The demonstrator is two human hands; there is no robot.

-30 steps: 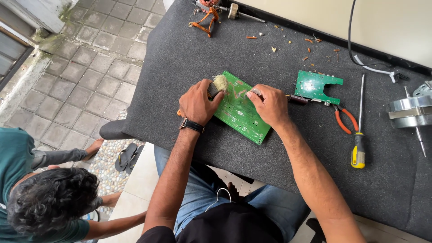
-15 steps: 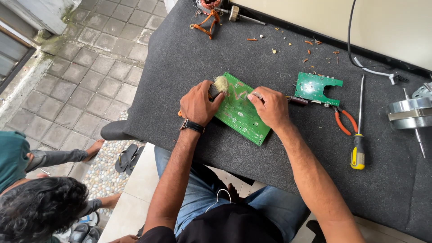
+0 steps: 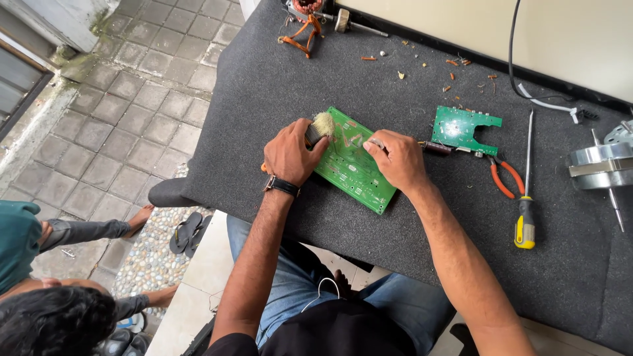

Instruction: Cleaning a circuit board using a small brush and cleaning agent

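On the dark mat: large green circuit board, pinned flat under right hand; left hand closed around small brush, bristles touching board's upper corner.

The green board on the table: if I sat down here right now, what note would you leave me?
Left hand: holds a small brush, bristles on the large green circuit board.
Right hand: presses the board flat on the dark mat.
Nearby: smaller green board, orange-handled pliers, yellow-handled screwdriver.
Done: bits of debris lie on the mat.
Left: can't tell how much of the board remains to be brushed.
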